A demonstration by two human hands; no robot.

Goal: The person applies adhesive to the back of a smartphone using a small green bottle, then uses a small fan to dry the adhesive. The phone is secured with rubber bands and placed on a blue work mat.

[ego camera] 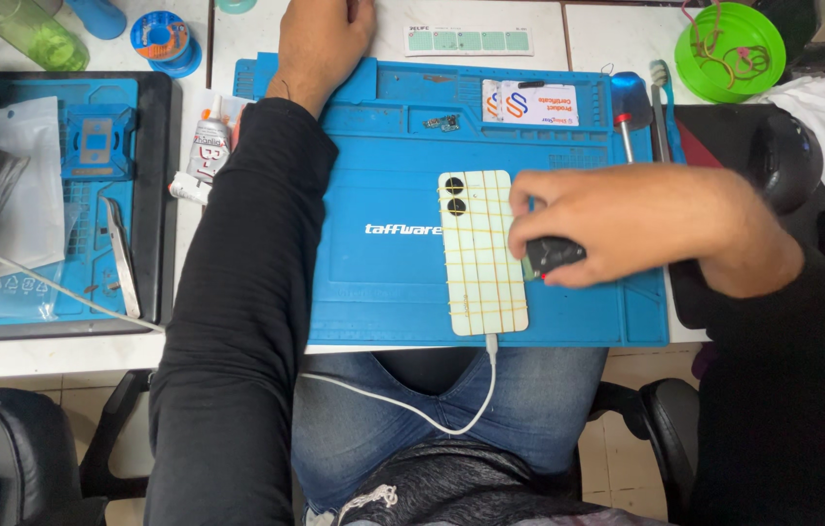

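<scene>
A pale cream phone lies back-up and flat, long side running away from the person, two round black camera lenses at its far left corner, thin yellow bands crossing its back in a grid. A white cable is plugged into its near end. Its right edge sits just beside the right-hand fingers, which curl around a small dark object touching that edge.

A white worktop runs the width of the view, evenly lit from above with soft shadows. Below its front edge, pale floor tiles show between two black padded chair armrests, one low on each side. What may be a second chair sits bottom left.
</scene>
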